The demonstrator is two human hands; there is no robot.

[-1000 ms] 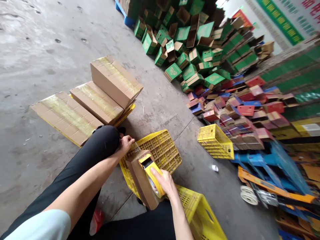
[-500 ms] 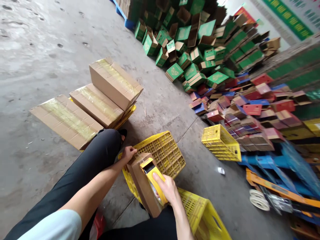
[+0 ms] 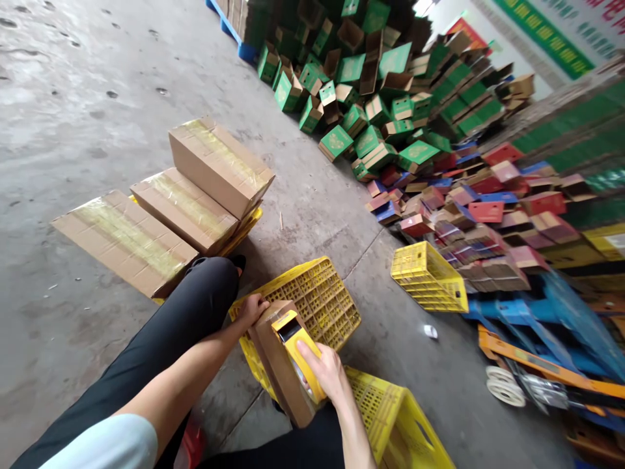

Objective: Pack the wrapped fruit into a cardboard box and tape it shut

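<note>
the right hand [image 3: 328,371] grips a yellow tape dispenser [image 3: 299,344], fingers wrapped round it, pressed on a brown carton [image 3: 276,368]. the left hand [image 3: 251,307] clasps the carton's far end. the carton rests on an upturned yellow crate [image 3: 322,296]. beyond lie taped boxes [image 3: 195,189] and green cartons [image 3: 371,98].

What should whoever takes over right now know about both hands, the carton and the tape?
Left hand grips the far end of the brown carton, which lies on the upturned yellow crate.
Right hand presses the yellow tape dispenser on the carton's top.
Done: three taped cartons lie to the left.
Left: this carton's tape run looks unfinished; how far it reaches is hidden.
</note>
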